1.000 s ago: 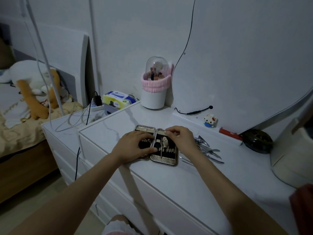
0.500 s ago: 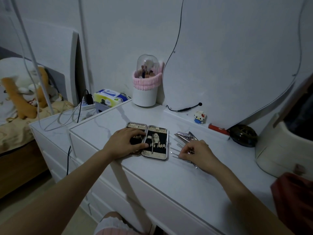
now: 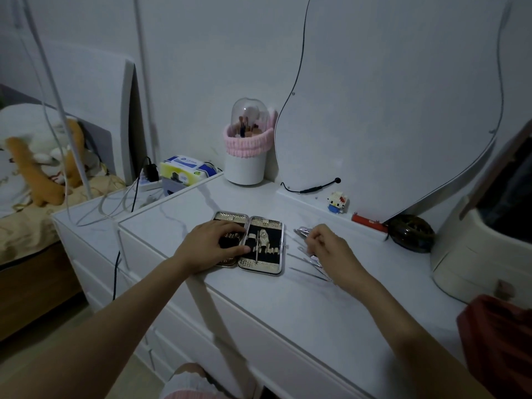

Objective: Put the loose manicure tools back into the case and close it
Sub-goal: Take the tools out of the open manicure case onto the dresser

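The manicure case point(image 3: 249, 245) lies open, pinned flat by the left hand point(image 3: 211, 246), a few tools already seated, while several loose tools point(image 3: 305, 256) are fingered by the right hand point(image 3: 328, 249), grasp unclear.

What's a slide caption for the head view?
Left hand steadies the open manicure case; right hand reaches among loose tools.

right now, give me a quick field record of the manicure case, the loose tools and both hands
case: gold-trimmed manicure case with black lining, lying open flat on the white marble-look dresser top
tools in case: a few, strapped in the right half
loose tools: thin silver metal tools on the dresser, right of the case
left hand: left hand pressing flat on the case's left half
right hand: right hand over the loose tools, fingers curled down at them; grip unclear
task state: tools still out, case not closed
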